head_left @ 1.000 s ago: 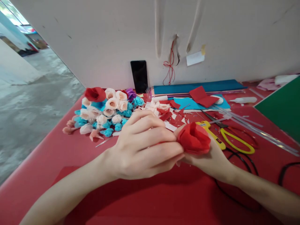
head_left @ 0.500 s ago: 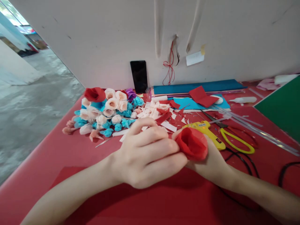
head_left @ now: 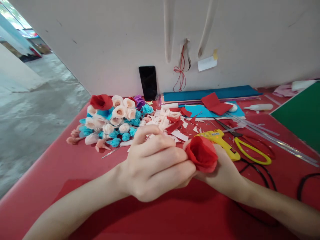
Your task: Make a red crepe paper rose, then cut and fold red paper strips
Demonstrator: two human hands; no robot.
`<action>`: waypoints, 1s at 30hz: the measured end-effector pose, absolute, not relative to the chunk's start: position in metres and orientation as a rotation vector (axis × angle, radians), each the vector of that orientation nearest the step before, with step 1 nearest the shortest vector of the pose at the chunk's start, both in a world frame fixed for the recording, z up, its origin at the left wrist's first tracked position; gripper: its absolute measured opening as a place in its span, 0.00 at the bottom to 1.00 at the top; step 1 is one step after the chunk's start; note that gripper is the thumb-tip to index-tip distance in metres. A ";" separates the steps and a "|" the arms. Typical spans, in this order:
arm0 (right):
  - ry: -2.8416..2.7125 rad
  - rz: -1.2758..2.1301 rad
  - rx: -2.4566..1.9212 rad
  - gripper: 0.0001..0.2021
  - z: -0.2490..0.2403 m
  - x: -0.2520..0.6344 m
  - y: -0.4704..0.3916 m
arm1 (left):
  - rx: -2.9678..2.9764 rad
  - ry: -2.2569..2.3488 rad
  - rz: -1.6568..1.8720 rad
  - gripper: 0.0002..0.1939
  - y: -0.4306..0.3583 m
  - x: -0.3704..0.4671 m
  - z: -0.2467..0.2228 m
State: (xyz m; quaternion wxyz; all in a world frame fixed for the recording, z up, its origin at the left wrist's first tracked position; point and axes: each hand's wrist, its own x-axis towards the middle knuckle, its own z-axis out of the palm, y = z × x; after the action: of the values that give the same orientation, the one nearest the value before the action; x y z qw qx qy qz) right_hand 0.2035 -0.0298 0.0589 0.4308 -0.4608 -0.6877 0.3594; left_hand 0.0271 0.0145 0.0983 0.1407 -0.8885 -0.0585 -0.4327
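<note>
A red paper flower [head_left: 202, 154] with an open, cupped top is between my two hands above the red table. My left hand [head_left: 157, 163] is closed, its curled fingers at the flower's left side and base; the thumb tip is hidden. Behind the flower, my right hand [head_left: 222, 170] grips it from the right, and most of its fingers are out of sight. Just beyond the right hand lies a yellow hot glue gun [head_left: 225, 146]. White and red paper scraps [head_left: 172, 121] are scattered past the left hand.
Finished paper flowers [head_left: 117, 116] in white, blue, red and purple are heaped at the back left. A phone [head_left: 148, 83] leans on the wall. Yellow-handled scissors [head_left: 252, 151], clear glue sticks [head_left: 282, 140], blue paper [head_left: 212, 93] and a green board [head_left: 300, 113] are at the right.
Both hands and the red flower have shifted slightly left. The flower has turned a little in the fingers.
</note>
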 end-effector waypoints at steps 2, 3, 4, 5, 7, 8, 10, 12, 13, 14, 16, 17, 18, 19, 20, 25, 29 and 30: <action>-1.713 0.902 -1.153 0.08 0.058 0.203 -0.029 | -2.550 -0.221 -1.268 0.04 0.014 0.029 0.097; -1.707 0.907 -1.141 0.07 0.059 0.203 -0.029 | -2.545 -0.243 -1.281 0.05 0.014 0.030 0.096; -1.698 0.914 -1.115 0.07 0.059 0.203 -0.028 | -2.535 -0.259 -1.307 0.06 0.014 0.030 0.096; -1.688 0.929 -1.075 0.07 0.060 0.202 -0.028 | -2.528 -0.275 -1.338 0.07 0.014 0.031 0.095; -1.667 1.009 -0.970 0.06 0.062 0.203 -0.027 | -2.542 -0.296 -1.389 0.08 0.015 0.031 0.095; -1.650 1.067 -0.922 0.06 0.063 0.203 -0.028 | -2.578 -0.319 -1.399 0.08 0.015 0.032 0.095; -1.603 1.167 -0.879 0.07 0.064 0.204 -0.030 | -2.692 -0.400 -1.410 0.04 0.016 0.032 0.096; -1.553 1.207 -0.893 0.09 0.064 0.206 -0.032 | -2.832 -0.464 -1.426 0.02 0.017 0.032 0.097; -1.542 1.213 -0.905 0.10 0.063 0.207 -0.034 | -2.901 -0.489 -1.440 0.03 0.017 0.032 0.097; -1.539 1.219 -0.913 0.10 0.062 0.207 -0.034 | -2.967 -0.509 -1.449 0.03 0.017 0.032 0.097; -1.553 1.227 -0.928 0.10 0.060 0.209 -0.035 | -3.088 -0.542 -1.452 0.02 0.018 0.033 0.098; -1.568 1.221 -0.942 0.10 0.060 0.209 -0.035 | -3.138 -0.557 -1.451 0.02 0.018 0.033 0.098; -1.585 1.210 -0.955 0.10 0.060 0.210 -0.034 | -3.179 -0.568 -1.443 0.02 0.017 0.033 0.098; -1.605 1.198 -0.969 0.10 0.061 0.210 -0.033 | -3.211 -0.574 -1.430 0.01 0.017 0.033 0.098; -1.624 1.187 -0.978 0.10 0.061 0.210 -0.033 | -3.237 -0.578 -1.421 0.01 0.016 0.033 0.098; -1.643 1.239 -0.951 0.10 0.067 0.208 -0.028 | -3.342 -0.639 -1.470 0.01 0.012 0.033 0.099; -1.617 1.324 -0.891 0.10 0.068 0.207 -0.026 | -3.407 -0.662 -1.480 0.02 0.010 0.034 0.101; -1.622 1.313 -0.886 0.10 0.068 0.207 -0.025 | -3.418 -0.666 -1.479 0.02 0.010 0.034 0.101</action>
State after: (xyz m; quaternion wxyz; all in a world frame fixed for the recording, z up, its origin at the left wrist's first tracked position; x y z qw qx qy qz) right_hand 0.2074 -0.0254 0.0678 0.4234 -0.3541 -0.6481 0.5247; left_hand 0.0340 0.0096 0.1013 -0.3153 -0.8574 -0.1670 -0.3709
